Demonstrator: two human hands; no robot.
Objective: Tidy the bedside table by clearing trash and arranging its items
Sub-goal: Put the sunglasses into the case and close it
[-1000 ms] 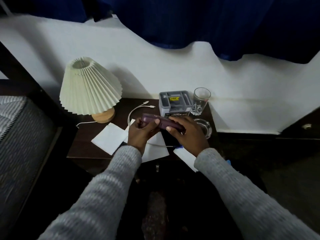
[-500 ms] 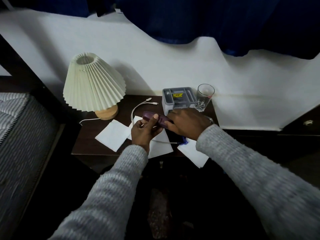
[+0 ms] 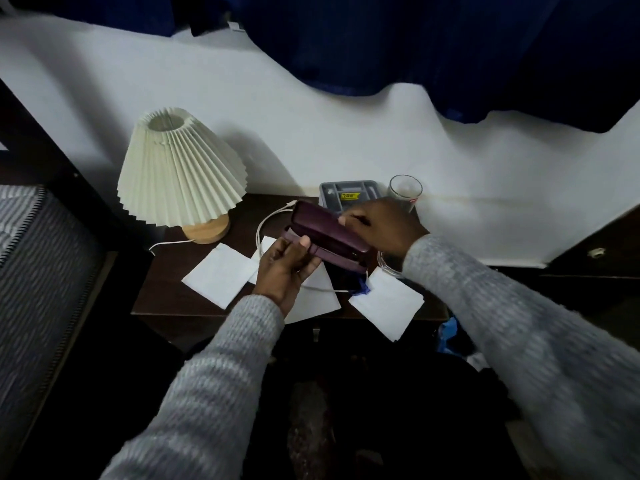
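Both hands are gripping a dark purple case above the middle of the desk: the left hand is clasping its near-left end with the thumb on top, and the right hand is grasping its far-right end. Three white paper sheets and a white cable are lying on the desk beneath. Behind are standing a pleated lamp, a grey tray and a glass.

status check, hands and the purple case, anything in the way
Both hands on the purple case: left hand, right hand. Purple case lifted above the table. White papers and cable lie loose beneath.
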